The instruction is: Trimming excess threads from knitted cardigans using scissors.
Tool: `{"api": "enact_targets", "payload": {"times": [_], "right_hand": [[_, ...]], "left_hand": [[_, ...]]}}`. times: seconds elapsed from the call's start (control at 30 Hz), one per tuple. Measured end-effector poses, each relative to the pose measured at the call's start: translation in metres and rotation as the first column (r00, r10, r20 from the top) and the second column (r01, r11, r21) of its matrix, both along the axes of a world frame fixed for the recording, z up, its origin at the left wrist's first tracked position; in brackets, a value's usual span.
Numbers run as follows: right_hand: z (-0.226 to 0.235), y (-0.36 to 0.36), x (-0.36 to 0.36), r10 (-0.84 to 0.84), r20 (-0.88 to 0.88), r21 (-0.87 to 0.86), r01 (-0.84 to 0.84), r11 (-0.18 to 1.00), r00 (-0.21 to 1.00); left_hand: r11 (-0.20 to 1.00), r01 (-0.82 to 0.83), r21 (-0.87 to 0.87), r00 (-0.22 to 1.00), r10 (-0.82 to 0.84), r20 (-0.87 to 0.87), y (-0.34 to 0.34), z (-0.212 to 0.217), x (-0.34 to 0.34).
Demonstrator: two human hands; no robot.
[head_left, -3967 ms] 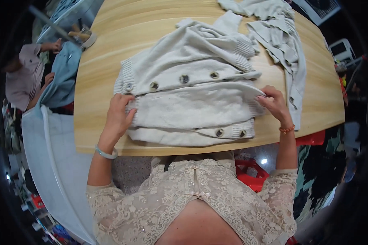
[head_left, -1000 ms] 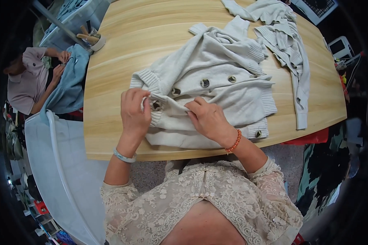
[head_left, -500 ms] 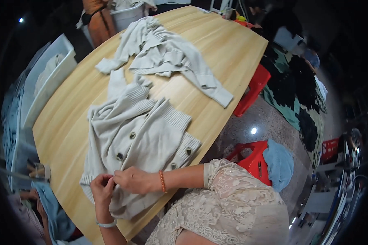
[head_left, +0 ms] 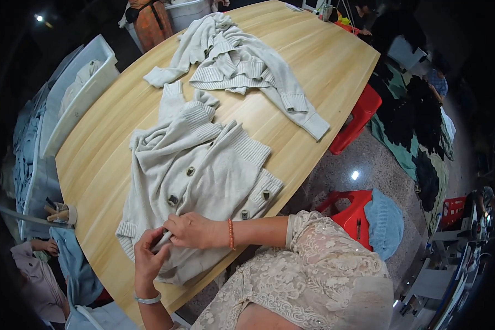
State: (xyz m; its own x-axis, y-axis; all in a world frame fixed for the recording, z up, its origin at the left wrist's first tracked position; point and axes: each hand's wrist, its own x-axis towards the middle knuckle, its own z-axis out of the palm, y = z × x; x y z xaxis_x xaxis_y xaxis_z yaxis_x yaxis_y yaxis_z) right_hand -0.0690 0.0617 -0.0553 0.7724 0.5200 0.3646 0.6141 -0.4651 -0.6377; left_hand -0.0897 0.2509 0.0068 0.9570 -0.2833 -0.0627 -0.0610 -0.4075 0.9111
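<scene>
A cream knit cardigan (head_left: 154,165) lies spread over the near part of the wooden table (head_left: 102,151), with dark buttons (head_left: 190,171) and ribbed edges. At its near edge, my left hand (head_left: 149,254) pinches a fold of the knit between thumb and fingers. My right hand (head_left: 191,231) is closed on the same fold, close beside the left fingertips. What the right fingertips grip exactly is partly hidden by the hand. Farther back lies a second cream knit garment (head_left: 283,91), rumpled, with one sleeve stretched toward the right edge.
White bins (head_left: 88,102) with clothes stand along the left side. A cup of tools (head_left: 66,214) sits at the left table edge. Red stools (head_left: 346,220) are at the right, one with blue cloth (head_left: 385,223). Another person's hand (head_left: 47,246) shows at lower left; dark and green cloth lies right.
The whole view has shifted, so the table sits farther right and higher. My left thumb and fingers have spread wider around the fold, which now shows between my hands.
</scene>
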Motion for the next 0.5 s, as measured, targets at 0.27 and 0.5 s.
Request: {"api": "enact_targets", "payload": {"times": [0.27, 0.5], "right_hand": [[0.015, -0.022, 0.018, 0.183, -0.090, 0.119, -0.172, 0.978, 0.979], [0.022, -0.024, 0.014, 0.195, -0.053, 0.253, -0.176, 0.951, 0.979]], "left_hand": [[0.989, -0.037, 0.140, 0.988, 0.015, 0.152, -0.003, -0.009, 0.007], [0.987, -0.092, 0.133, 0.993, 0.080, 0.092, 0.007, -0.018, 0.006]]}}
